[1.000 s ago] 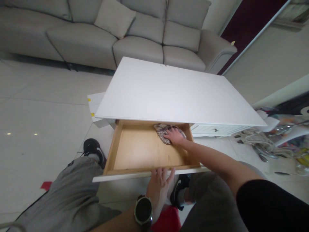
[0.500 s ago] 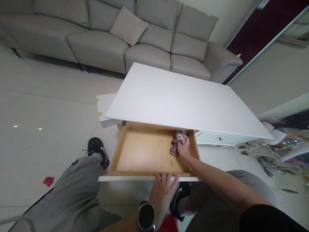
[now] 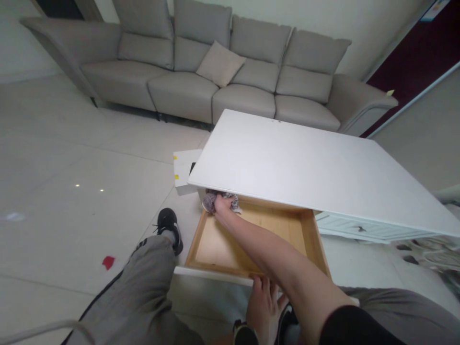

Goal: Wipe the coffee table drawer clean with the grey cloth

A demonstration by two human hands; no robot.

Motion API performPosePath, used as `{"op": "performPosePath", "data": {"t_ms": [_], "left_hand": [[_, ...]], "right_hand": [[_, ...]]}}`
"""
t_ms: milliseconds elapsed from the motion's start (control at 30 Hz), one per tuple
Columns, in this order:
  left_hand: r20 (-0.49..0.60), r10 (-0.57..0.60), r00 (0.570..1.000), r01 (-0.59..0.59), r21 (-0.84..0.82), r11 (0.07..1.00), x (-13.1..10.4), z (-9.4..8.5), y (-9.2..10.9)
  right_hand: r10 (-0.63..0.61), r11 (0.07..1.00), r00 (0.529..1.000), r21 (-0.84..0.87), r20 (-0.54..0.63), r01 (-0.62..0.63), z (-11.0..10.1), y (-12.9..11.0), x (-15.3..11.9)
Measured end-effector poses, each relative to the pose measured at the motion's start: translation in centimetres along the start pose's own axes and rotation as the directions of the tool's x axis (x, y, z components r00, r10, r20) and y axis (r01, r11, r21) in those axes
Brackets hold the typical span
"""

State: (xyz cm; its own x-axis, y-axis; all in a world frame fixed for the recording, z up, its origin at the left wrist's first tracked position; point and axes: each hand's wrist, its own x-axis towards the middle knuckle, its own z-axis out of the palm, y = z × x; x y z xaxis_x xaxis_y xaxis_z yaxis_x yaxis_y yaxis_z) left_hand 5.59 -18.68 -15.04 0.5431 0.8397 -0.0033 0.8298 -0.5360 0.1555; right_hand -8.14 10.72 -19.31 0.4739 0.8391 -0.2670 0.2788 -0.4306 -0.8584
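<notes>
An opened wooden drawer (image 3: 273, 235) juts out from under the white coffee table (image 3: 305, 163). In its far left corner, my right hand (image 3: 223, 203) is closed on a bunched, brown-and-white patterned cloth (image 3: 209, 202), which presses against the wood there. My right forearm crosses over the drawer and hides part of its floor. At the near side, my left hand (image 3: 264, 302) has its fingers hooked over the top edge of the white drawer front (image 3: 212, 275). A watch (image 3: 245, 333) is on the left wrist.
A grey sofa (image 3: 247, 103) with a beige cushion (image 3: 221, 63) stands behind the table. Left of the table is a white box (image 3: 185, 165) on the floor. A closed drawer (image 3: 359, 226) is at the right. A red scrap (image 3: 108, 262) lies on the tiles.
My right hand has carried the cloth from the drawer's right side to its far left corner. My left hand stays at the drawer front. The view has shifted left.
</notes>
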Motion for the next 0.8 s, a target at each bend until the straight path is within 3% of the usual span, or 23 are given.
{"op": "performPosePath", "data": {"t_ms": [67,133,367,500,600,700,800], "left_hand": [[-0.006,-0.008,1.000,0.008,0.004,1.000,0.2,0.3,0.2],[-0.015,-0.004,1.000,0.004,0.010,1.000,0.2,0.3,0.2],[-0.053,0.015,0.999,-0.012,0.058,0.998,0.2,-0.8,-0.9],[-0.091,0.015,0.996,-0.010,0.052,0.999,0.2,-1.2,-1.0],[-0.115,-0.009,0.993,0.015,0.048,0.999,0.2,-0.7,-0.6],[-0.119,-0.043,0.992,0.044,0.003,0.999,0.4,0.4,0.2],[-0.098,-0.131,0.986,0.123,-0.085,0.989,0.9,1.4,1.0]], "right_hand": [[0.045,0.998,0.999,-0.034,0.008,-0.045,0.6,-0.5,-0.3],[0.063,0.996,0.998,-0.059,0.002,-0.063,-0.1,-0.5,0.2],[0.118,0.989,0.986,-0.075,-0.116,-0.127,-5.8,1.1,3.5],[0.044,0.998,0.973,-0.040,-0.226,-0.055,-7.9,2.7,3.5],[0.013,0.999,0.983,0.034,-0.184,-0.007,-7.2,3.5,2.1],[-0.046,0.994,0.999,0.095,0.010,0.045,-4.4,3.1,0.2],[-0.179,0.984,0.970,0.043,0.165,0.174,-1.9,1.8,-1.1]]}}
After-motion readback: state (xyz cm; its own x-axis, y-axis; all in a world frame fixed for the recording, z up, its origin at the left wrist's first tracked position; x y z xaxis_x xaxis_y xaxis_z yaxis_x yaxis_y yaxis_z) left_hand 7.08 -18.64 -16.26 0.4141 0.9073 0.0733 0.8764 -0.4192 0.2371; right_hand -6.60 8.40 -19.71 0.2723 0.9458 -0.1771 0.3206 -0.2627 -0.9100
